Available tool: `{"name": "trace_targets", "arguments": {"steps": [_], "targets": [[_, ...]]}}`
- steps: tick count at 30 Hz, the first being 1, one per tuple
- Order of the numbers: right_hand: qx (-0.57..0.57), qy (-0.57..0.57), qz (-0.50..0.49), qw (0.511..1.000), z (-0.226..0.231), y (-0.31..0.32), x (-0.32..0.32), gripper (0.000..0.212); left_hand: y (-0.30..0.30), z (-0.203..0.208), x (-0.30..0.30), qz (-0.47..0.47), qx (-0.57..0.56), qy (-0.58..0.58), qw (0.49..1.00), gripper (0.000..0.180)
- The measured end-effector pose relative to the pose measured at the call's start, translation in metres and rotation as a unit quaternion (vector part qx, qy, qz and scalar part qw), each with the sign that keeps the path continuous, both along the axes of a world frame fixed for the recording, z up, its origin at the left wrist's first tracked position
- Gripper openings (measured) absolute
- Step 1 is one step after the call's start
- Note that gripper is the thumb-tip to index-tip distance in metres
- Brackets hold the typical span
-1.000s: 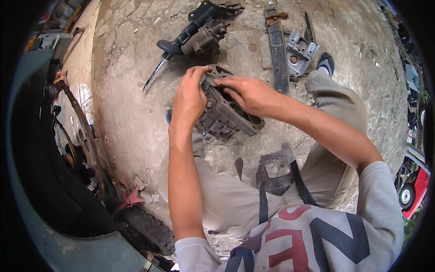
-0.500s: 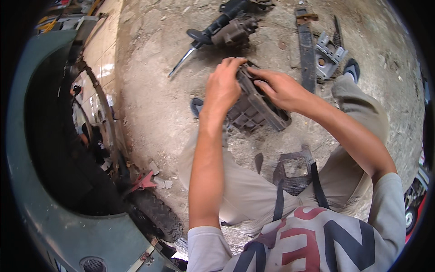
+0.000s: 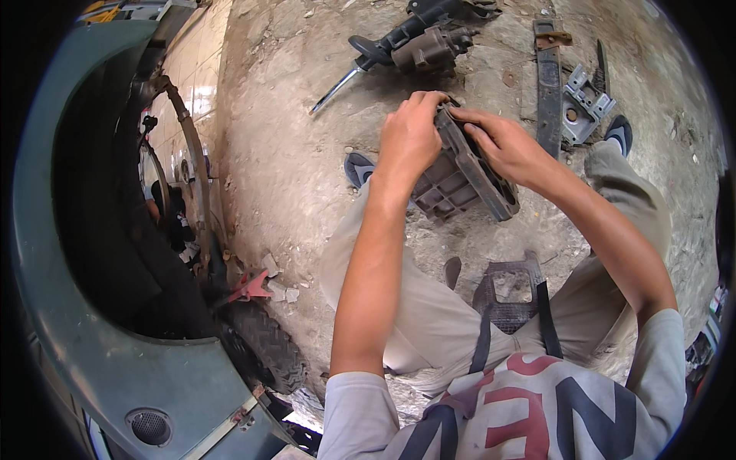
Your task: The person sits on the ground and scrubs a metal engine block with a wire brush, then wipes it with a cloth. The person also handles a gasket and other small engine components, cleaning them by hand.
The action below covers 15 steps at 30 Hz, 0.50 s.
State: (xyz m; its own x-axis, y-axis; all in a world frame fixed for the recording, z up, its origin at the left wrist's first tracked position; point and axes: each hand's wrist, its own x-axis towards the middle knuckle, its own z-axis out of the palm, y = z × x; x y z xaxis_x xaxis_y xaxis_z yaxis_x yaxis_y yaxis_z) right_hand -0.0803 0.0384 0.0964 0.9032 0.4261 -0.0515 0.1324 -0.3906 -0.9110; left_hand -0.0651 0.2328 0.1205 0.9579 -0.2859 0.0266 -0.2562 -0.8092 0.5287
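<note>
A dirty grey-brown metal housing point(image 3: 458, 181), cast with square ribs on its side and an open rim, stands tilted over the ground between my legs. My left hand point(image 3: 412, 136) is closed over its far left end, fingers bent at the top edge. On the other side, my right hand point(image 3: 510, 146) holds the rim near the far end, its fingers partly inside the opening. What lies under those fingertips is hidden.
Beyond my hands lie a shock absorber point(image 3: 383, 47) and a brown cylindrical part point(image 3: 433, 50). A long metal bar point(image 3: 548, 100) and a silver bracket point(image 3: 584, 111) are at far right. A green car fender point(image 3: 100, 376), a tyre point(image 3: 268, 345) and a red stand point(image 3: 250, 287) border my left.
The whole scene has shifted right in the view as my head turned. Both hands stay on the housing, with only slight finger movement.
</note>
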Motion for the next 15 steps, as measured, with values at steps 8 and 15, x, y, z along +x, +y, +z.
{"name": "trace_targets", "arguments": {"steps": [8,15], "targets": [[-0.023,-0.057,0.013,0.998,-0.003,-0.002,-0.003,0.038,-0.004,0.001,0.0,0.007,-0.009,0.01,1.0,0.043],[-0.028,-0.019,0.018,0.999,0.008,-0.003,0.0,0.038,-0.003,0.0,0.001,0.001,-0.016,0.008,1.0,0.041]]}}
